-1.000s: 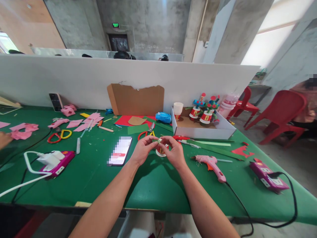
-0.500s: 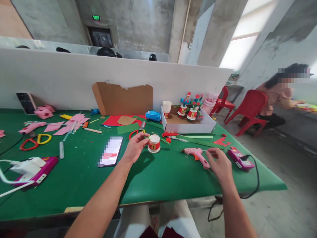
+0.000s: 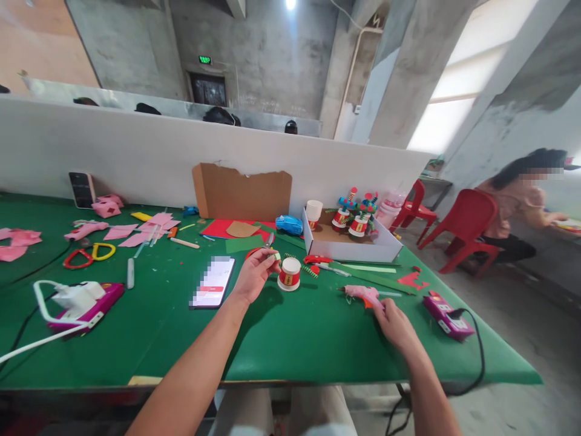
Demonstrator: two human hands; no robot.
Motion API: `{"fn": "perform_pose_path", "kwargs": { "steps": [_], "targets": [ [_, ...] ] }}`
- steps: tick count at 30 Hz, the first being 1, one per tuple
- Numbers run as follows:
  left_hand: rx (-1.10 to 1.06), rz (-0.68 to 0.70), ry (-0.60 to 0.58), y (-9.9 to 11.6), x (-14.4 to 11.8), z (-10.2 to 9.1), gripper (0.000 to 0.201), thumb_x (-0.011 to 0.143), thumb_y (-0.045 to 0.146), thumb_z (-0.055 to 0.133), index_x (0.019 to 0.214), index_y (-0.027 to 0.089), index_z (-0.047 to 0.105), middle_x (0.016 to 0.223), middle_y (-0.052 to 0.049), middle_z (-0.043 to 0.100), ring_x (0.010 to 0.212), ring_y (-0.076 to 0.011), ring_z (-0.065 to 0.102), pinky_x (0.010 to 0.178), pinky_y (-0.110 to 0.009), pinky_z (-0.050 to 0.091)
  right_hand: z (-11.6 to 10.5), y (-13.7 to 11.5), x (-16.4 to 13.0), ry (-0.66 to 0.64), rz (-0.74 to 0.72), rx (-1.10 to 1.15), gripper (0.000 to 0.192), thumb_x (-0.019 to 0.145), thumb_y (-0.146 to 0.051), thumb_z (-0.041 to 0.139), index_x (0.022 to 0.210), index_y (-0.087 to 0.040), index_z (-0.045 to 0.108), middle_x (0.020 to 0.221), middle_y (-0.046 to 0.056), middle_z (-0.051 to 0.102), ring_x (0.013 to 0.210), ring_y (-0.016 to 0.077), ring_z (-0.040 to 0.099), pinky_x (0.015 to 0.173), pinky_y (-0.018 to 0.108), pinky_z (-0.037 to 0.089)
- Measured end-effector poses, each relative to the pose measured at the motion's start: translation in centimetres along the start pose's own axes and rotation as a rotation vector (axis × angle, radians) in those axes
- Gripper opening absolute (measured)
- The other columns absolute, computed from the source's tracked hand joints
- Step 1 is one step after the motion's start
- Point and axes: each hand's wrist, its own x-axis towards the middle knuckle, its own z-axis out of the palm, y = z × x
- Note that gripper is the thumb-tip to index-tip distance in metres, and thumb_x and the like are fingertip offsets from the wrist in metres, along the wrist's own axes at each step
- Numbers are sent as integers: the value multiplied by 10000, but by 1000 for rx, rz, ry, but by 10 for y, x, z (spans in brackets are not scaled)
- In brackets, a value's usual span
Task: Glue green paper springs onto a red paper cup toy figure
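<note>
My left hand (image 3: 255,274) pinches a small pale-green folded paper piece (image 3: 277,257) between thumb and fingertips. Just right of it, an upturned paper cup (image 3: 289,275) with a red band stands on the green table, apart from the fingers. A green striped paper spring (image 3: 310,271) lies behind the cup. At the right, my right hand (image 3: 394,321) has its fingers closed round the handle of a pink hot glue gun (image 3: 362,293), whose nozzle points left. Scissors (image 3: 269,241) lie partly hidden behind my left hand.
A white box (image 3: 354,249) with decorated cups stands at the back. A phone (image 3: 212,283) lies left of my forearm. Power strips (image 3: 447,321) with cables sit at both sides. Pink paper scraps (image 3: 152,227) lie far left. A person (image 3: 512,200) sits at the right.
My right hand has come down onto the glue gun's handle and taken hold of it. My left hand has moved slightly away from the cup with the paper piece. The view has tilted up and left.
</note>
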Motion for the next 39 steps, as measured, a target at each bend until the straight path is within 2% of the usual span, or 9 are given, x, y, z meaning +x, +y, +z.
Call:
{"fn": "perform_pose_path", "kwargs": {
  "steps": [2, 5, 8, 10, 13, 16, 23, 31, 39],
  "targets": [
    [-9, 8, 5, -1, 1, -1, 296, 620, 283, 825, 838, 143, 682, 735, -6, 673, 625, -100, 613, 638, -237, 485, -6, -5, -3, 52, 46, 127, 193, 741, -455, 480, 706, -269, 444, 615, 36, 609, 600, 237, 584, 583, 331, 414],
    [-15, 14, 13, -2, 1, 0, 287, 622, 255, 820, 841, 140, 675, 754, -12, 676, 651, -111, 625, 664, -254, 494, -20, -24, -9, 85, 110, 427, 377, 650, -573, 599, 814, -243, 519, 700, 36, 644, 629, 220, 592, 593, 326, 436],
    [-15, -3, 17, -2, 0, 3, 328, 586, 228, 841, 858, 143, 680, 782, -16, 692, 678, -126, 647, 716, -280, 508, -30, -53, -15, -123, 198, 777, 536, 571, -598, 744, 899, -217, 556, 665, 2, 630, 615, 183, 590, 577, 291, 451],
    [-12, -24, 14, -1, -2, 5, 344, 553, 221, 859, 839, 147, 684, 784, -15, 701, 700, -136, 661, 740, -288, 513, -29, -71, -20, -285, 248, 929, 537, 569, -639, 762, 810, -204, 559, 563, -20, 580, 513, 141, 527, 504, 262, 413],
    [-2, -59, -9, -1, -3, 6, 336, 534, 227, 873, 801, 148, 686, 759, -8, 698, 692, -135, 664, 721, -274, 513, -20, -95, -25, -298, 253, 1021, 556, 593, -708, 724, 721, -206, 525, 453, -58, 479, 416, 92, 398, 420, 225, 304],
    [10, -73, -40, -2, -3, 5, 331, 543, 229, 875, 804, 145, 690, 740, -1, 689, 669, -124, 656, 691, -254, 504, -13, -114, -28, -270, 138, 1026, 542, 631, -688, 718, 794, -197, 558, 437, -79, 441, 431, 86, 376, 454, 223, 332],
    [57, -84, -116, -3, -2, 1, 336, 559, 258, 878, 817, 139, 698, 775, -13, 700, 665, -122, 657, 701, -257, 502, -11, -141, -29, -343, -65, 879, 522, 736, -646, 630, 966, -181, 573, 641, -7, 603, 507, 112, 495, 467, 229, 379],
    [99, -84, -147, -4, -1, 0, 329, 585, 275, 869, 827, 137, 694, 763, -11, 696, 673, -122, 657, 716, -257, 494, -2, -147, -30, -191, -236, 651, 358, 838, -525, 498, 920, -185, 575, 554, -24, 552, 463, 116, 472, 451, 234, 393],
    [89, -107, -125, -3, -2, 1, 351, 563, 275, 879, 827, 143, 689, 736, -5, 694, 674, -125, 660, 716, -257, 490, 5, -146, -31, -154, -285, 604, 293, 865, -475, 473, 844, -197, 561, 521, -40, 522, 461, 113, 459, 459, 231, 384]
  ]
}}
